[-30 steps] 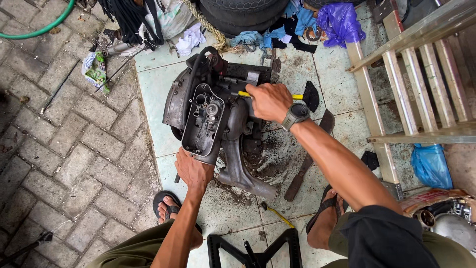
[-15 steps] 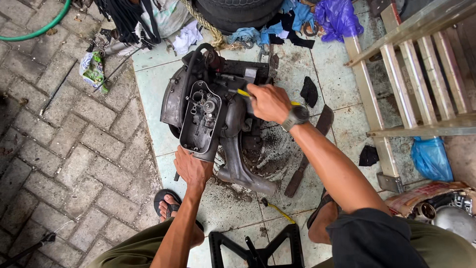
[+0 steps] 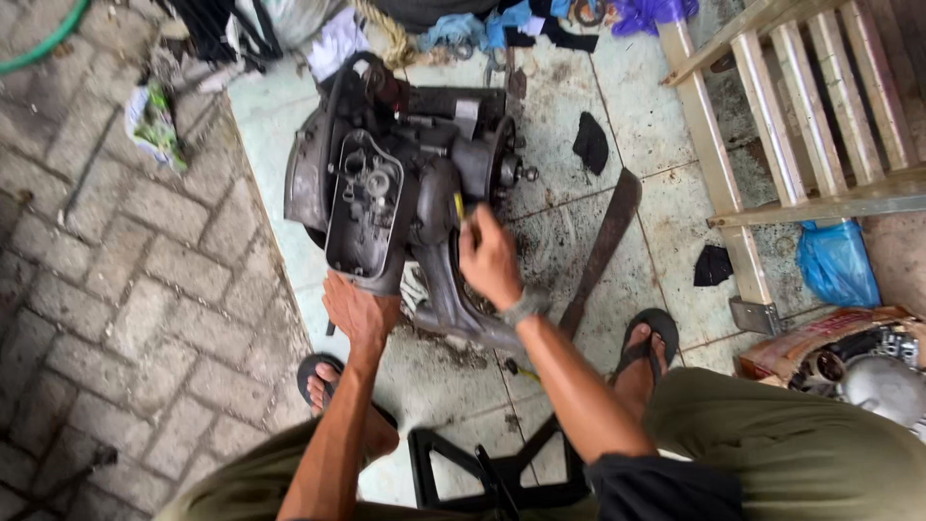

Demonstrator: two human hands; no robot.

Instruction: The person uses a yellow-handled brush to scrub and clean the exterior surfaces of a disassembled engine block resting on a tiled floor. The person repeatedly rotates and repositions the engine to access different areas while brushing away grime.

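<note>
A greasy dark engine block with an open casing stands on the pale tiled floor. My left hand presses on the block's lower near edge. My right hand is closed on a yellow-handled tool, whose tip is against the middle of the block. A wristwatch sits on my right wrist. My feet in sandals are on either side below the block.
A wooden frame stands at right, with a blue plastic bag beside it. A long flat dark blade lies right of the block. Rags and cloths are heaped at the top; a black stand is near my knees. Paving bricks lie left.
My right hand has moved down and nearer to me along the block with the tool. The view has shifted, so the block sits higher and further left.
</note>
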